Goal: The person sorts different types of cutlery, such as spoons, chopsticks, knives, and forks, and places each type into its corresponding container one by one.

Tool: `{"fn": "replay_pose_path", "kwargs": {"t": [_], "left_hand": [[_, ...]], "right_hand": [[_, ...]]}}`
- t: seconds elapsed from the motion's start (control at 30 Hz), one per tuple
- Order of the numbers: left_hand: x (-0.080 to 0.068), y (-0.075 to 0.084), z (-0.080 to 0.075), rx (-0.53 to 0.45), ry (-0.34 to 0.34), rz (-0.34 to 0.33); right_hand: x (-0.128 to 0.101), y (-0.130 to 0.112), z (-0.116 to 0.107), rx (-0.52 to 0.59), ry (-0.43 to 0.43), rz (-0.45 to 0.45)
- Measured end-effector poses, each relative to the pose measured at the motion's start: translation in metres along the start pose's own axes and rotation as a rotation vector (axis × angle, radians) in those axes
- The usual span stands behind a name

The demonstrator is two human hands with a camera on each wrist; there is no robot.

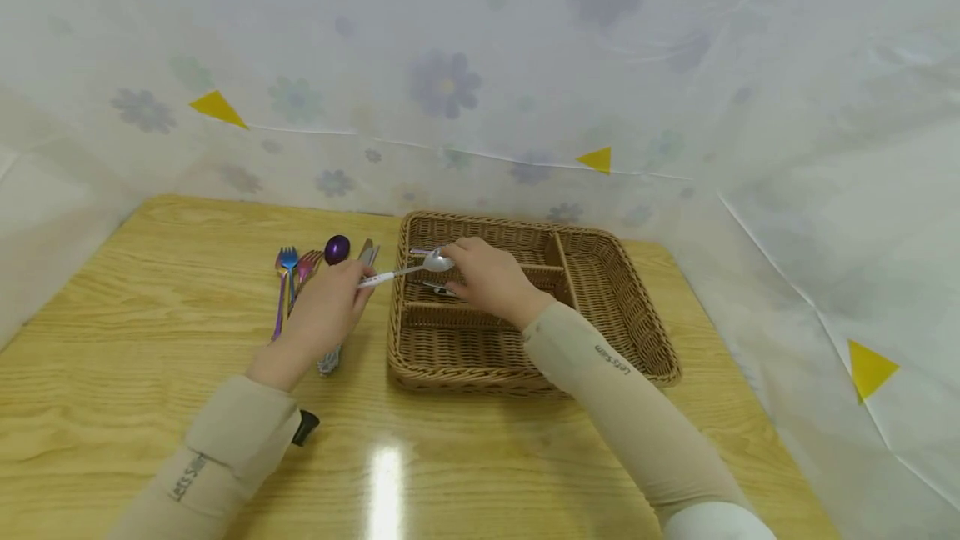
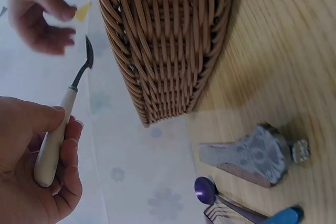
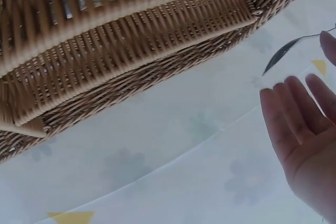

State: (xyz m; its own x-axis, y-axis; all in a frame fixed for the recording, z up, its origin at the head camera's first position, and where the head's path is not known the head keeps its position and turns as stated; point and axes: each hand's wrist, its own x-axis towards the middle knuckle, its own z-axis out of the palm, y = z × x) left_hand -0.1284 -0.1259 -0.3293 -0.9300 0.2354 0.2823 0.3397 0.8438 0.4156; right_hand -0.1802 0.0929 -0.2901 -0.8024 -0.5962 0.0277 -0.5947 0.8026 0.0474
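The white-handled spoon (image 1: 408, 271) sits at frame centre, our left hand (image 1: 327, 303) curled round its handle so the bowl pokes over the wicker basket (image 1: 645, 332) rim. Our right hand (image 1: 491, 277) hovers open-fingered beside the bowl, holding nothing. Other cutlery (image 1: 288, 273) lies left on the desk (image 1: 112, 340).

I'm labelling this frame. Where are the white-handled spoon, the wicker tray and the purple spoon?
white-handled spoon (image 1: 438, 261), head view, on its bowl.
wicker tray (image 1: 626, 307), head view, on its right wall.
purple spoon (image 1: 337, 249), head view, on its bowl.
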Motion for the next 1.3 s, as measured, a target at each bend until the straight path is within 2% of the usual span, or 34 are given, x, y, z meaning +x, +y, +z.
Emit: {"fn": "replay_pose_path", "kwargs": {"t": [0.13,0.37,0.73,1.13,1.3], "left_hand": [[-0.001,0.011,0.001,-0.001,0.014,0.050],[-0.001,0.025,0.002,0.017,0.019,0.109],[-0.001,0.032,0.002,0.022,-0.002,0.160],[0.001,0.025,0.012,-0.004,-0.027,0.168],[0.000,0.015,0.011,-0.017,-0.103,0.085]], "right_hand": [[0.002,-0.006,-0.003,0.016,0.024,-0.041],[0.001,-0.013,-0.004,-0.007,-0.002,-0.098],[-0.002,-0.013,-0.003,0.053,-0.008,-0.144],[-0.003,-0.012,0.004,0.030,-0.028,-0.138],[-0.001,-0.002,0.011,0.067,-0.091,-0.064]]}}
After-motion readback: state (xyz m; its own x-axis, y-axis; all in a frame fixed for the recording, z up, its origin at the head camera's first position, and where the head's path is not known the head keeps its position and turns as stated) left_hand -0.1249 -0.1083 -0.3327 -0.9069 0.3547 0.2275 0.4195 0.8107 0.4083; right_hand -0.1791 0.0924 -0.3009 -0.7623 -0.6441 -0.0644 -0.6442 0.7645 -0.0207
